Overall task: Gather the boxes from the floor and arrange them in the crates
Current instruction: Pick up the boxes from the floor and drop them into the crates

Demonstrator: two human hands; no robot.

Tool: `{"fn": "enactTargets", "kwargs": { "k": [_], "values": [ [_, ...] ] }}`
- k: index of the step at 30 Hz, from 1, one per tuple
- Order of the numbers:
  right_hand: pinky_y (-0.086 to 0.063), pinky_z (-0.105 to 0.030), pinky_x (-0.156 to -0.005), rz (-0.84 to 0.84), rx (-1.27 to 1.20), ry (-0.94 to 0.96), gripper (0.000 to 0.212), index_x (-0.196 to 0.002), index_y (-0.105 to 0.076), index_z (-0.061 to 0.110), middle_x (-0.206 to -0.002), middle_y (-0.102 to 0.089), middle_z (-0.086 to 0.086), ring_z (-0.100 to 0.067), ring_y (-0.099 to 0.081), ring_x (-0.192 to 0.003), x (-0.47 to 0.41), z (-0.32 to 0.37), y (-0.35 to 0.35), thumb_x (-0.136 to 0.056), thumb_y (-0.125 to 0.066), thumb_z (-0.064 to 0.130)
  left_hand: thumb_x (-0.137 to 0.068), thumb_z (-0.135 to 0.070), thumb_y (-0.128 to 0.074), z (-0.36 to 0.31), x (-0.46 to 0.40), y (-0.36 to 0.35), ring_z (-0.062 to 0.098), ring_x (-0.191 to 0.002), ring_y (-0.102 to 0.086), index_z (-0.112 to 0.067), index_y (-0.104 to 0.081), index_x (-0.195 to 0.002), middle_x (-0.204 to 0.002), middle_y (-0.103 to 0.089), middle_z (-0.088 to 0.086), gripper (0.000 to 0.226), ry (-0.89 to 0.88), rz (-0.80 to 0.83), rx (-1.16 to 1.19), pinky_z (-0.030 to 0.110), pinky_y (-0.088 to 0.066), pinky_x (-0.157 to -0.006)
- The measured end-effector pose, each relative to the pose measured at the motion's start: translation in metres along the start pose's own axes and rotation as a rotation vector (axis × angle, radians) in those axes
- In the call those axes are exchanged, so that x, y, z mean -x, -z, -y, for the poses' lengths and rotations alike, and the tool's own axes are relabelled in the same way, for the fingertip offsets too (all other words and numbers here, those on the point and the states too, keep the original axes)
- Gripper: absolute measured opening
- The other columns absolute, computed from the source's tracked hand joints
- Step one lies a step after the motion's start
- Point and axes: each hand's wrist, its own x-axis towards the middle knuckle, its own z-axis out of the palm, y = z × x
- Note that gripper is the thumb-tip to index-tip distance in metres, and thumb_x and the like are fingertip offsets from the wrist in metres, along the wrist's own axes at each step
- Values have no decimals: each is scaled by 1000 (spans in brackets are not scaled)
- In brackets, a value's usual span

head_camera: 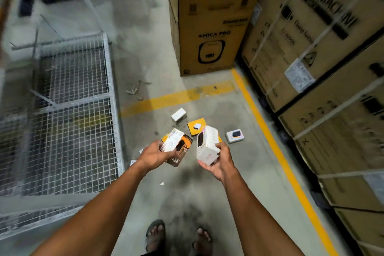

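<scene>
My left hand [154, 155] grips a small stack of boxes: a white and orange box [173, 140] on top of a dark box [176, 158] marked 65W. My right hand [218, 159] holds a white box [207, 144] upright, fingers curled round its side. Three boxes lie on the concrete floor beyond my hands: a white box [178, 115], a yellow box [196, 127] and a white box with a dark picture [234, 136]. A wire mesh crate [76, 110] stands to the left.
A tall Crompton carton [209, 27] stands ahead. Strapped washing machine cartons [324, 68] line the right side behind a yellow floor line [276, 151]. Scraps of litter [135, 89] lie near the crate. My sandalled feet [178, 237] show at the bottom.
</scene>
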Motion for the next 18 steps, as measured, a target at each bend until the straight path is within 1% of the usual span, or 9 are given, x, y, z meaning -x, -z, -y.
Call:
{"fn": "enactTargets", "kwargs": {
  "k": [2, 5, 7, 8, 10, 11, 12, 15, 18],
  "values": [
    [-55, -49, -83, -2, 35, 19, 40, -129, -63, 12, -115, -69, -20, -33, -65, -98, 42, 18, -10, -96, -48, 30, -51, -65, -84, -33, 41, 19, 23, -77, -70, -23, -68, -101, -89, -78, 3, 67, -12, -25, 80, 36, -53, -64],
    [-55, -48, -85, 14, 86, 69, 38, -127, -64, 12, -110, -69, -18, -31, -65, -95, 99, 46, -26, -96, -51, 29, -45, -70, -78, -81, 95, 50, 26, -90, -75, -23, -66, -99, -95, -78, 3, 72, -46, -70, 153, 43, -61, -80],
    [-56, -46, -81, 65, 124, 97, 31, -121, -66, 13, -101, -70, -14, -28, -66, -89, 165, 74, -41, -97, -50, 27, -49, -70, -79, -122, 150, 81, 25, -94, -75, -25, -66, -99, -97, -77, 0, 69, -74, -117, 170, 44, -61, -88],
    [-56, -46, -80, 92, 139, 116, 28, -117, -66, 13, -98, -70, -14, -28, -65, -87, 194, 87, -48, -98, -50, 26, -56, -66, -83, -142, 176, 95, 24, -95, -75, -25, -65, -99, -99, -77, -1, 62, -91, -133, 199, 45, -61, -90],
    [-55, -46, -83, 142, 169, 163, 24, -114, -65, 11, -97, -68, -14, -29, -64, -90, 238, 111, -64, -100, -50, 25, -77, -43, -86, -177, 222, 120, 23, -95, -72, -25, -64, -93, -100, -75, 1, 33, -137, -156, 256, 49, -60, -91],
    [-54, -47, -86, 176, 187, 180, 25, -115, -65, 10, -100, -68, -15, -30, -63, -93, 261, 122, -74, -100, -51, 25, -83, -33, -84, -191, 243, 134, 24, -95, -71, -25, -64, -92, -99, -74, 3, 24, -154, -172, 276, 50, -60, -91],
    [-54, -46, -87, 204, 213, 201, 26, -117, -64, 10, -102, -67, -16, -30, -63, -96, 282, 132, -85, -100, -52, 25, -83, -31, -83, -203, 262, 148, 24, -94, -71, -24, -64, -92, -99, -74, 4, 22, -169, -189, 304, 51, -60, -91],
    [-56, -47, -90, 295, 247, 274, 25, -116, -64, 9, -106, -66, -18, -31, -62, -100, 339, 152, -118, -99, -56, 26, -76, -37, -82, -220, 310, 187, 18, -93, -70, -22, -64, -102, -105, -74, 4, 34, -197, -237, 365, 44, -62, -85],
    [-57, -48, -91, 397, 296, 321, 26, -118, -63, 8, -111, -66, -20, -34, -62, -104, 392, 160, -147, -98, -59, 24, -85, -32, -81, -221, 351, 220, 17, -102, -74, -21, -64, -115, -114, -74, 1, 37, -217, -296, 464, 42, -64, -87]
  ]
}}
